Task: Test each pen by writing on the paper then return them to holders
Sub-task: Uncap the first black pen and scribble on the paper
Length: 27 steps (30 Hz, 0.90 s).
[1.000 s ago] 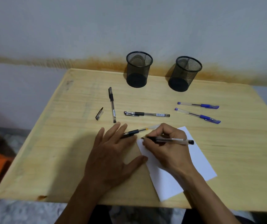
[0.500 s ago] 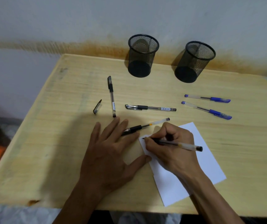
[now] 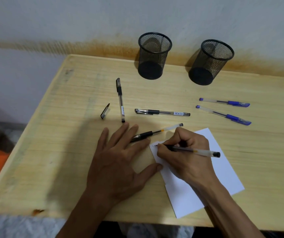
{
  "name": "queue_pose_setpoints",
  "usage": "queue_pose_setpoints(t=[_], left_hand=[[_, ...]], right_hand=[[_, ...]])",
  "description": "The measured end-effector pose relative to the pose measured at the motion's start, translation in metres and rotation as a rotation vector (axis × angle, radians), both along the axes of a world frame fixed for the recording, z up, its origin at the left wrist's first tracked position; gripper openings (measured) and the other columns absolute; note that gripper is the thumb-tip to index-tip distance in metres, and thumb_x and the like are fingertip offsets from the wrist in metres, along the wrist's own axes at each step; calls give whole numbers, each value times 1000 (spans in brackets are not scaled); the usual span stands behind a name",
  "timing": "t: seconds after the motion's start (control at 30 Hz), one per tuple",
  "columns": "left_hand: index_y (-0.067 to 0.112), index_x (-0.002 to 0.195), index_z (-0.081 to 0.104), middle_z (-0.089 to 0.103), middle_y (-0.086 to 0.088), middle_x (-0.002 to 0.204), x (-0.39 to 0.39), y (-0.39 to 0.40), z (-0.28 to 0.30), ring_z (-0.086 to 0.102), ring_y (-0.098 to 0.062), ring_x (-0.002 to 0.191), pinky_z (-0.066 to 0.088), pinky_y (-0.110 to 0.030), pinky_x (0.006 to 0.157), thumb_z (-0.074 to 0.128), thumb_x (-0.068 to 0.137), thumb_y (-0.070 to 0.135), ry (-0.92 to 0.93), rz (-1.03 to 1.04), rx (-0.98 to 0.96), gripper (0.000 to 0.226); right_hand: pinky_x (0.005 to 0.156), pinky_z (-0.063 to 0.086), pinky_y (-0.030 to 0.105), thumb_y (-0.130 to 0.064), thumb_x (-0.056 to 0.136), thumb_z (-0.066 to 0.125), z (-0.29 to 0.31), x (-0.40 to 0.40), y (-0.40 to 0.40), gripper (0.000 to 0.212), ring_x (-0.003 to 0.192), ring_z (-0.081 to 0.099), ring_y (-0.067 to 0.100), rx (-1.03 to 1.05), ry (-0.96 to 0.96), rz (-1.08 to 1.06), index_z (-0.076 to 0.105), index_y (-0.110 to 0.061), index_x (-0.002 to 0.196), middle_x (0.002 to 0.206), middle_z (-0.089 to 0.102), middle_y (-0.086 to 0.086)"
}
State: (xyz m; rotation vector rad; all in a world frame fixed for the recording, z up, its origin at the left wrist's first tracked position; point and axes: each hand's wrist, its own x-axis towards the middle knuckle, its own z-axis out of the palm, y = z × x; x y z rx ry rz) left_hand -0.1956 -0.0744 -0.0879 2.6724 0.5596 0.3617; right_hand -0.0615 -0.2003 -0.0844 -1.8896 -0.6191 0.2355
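Nearest, bench edge: the pale wood bench (image 3: 241,165) has a dark chip in its near left corner; grey mottled floor shows below it and something orange at far left.
Left hand: the left hand (image 3: 119,162) lies flat, fingers spread, clamped on nothing, its thumb tip touching the left edge of the paper (image 3: 223,169).
Right hand: the right hand (image 3: 184,157) is closed on a clear pen (image 3: 196,151), tip down on the paper's upper left corner, black end pointing right.
Marks: small and faint at the tip; I cannot read them.
Uncapped pen: a second pen (image 3: 156,132) lies just beyond the paper, its tip end under the left fingers.
Cap: a loose cap (image 3: 105,111) lies left of centre.
Black pens: a capped one (image 3: 162,112) lies crosswise mid-bench; another (image 3: 120,100) runs near to far beside the cap.
Blue pens: two (image 3: 223,115) (image 3: 224,102) lie side by side on the right, apart from the rest.
Holders: two black mesh holders (image 3: 152,55) (image 3: 210,62) stand upright at the far edge, both empty.
Room: a grey-white wall (image 3: 69,18) behind, with a rusty brown stain band along bench height.
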Motion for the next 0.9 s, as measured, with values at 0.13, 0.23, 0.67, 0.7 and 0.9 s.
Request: queue_pose_setpoints(t=[0.13, 0.23, 0.67, 0.7, 0.9], left_hand=[[36, 126, 65, 50, 2, 150, 0, 0, 0, 37, -16, 145, 26, -57, 115, 54, 79, 76, 0, -2, 3, 63], [35, 126, 65, 50, 3, 150, 0, 0, 1, 37, -15, 145, 26, -57, 116, 53, 79, 76, -4, -2, 2, 63], [35, 126, 66, 50, 3, 150, 0, -1, 1, 36, -13, 145, 25, -56, 116, 53, 78, 78, -17, 9, -16, 66], [35, 126, 66, 50, 3, 150, 0, -1, 1, 36, -13, 145, 25, -56, 117, 53, 77, 78, -18, 10, -18, 66], [35, 126, 66, 50, 3, 150, 0, -1, 1, 36, -14, 145, 25, -56, 117, 51, 78, 79, -21, 10, -17, 67]], right_hand=[[47, 43, 39, -23, 60, 78, 1, 0, 0, 29, 56, 54, 35, -29, -37, 18, 56, -5, 57, 55, 62, 12], [47, 42, 37, -21, 61, 78, 2, 1, 0, 28, 55, 54, 33, -34, -47, 23, 56, -3, 57, 54, 62, 10], [45, 38, 33, -7, 65, 82, 3, 0, -4, 28, 51, 50, 30, 0, 1, 45, 56, -2, 58, 56, 63, 15], [46, 38, 35, -9, 65, 82, 3, 0, -4, 27, 53, 51, 32, 2, -5, 44, 56, -1, 59, 56, 63, 16], [48, 39, 39, -16, 63, 76, 5, 0, -4, 28, 52, 46, 20, 36, 34, 52, 53, -2, 57, 55, 59, 18]])
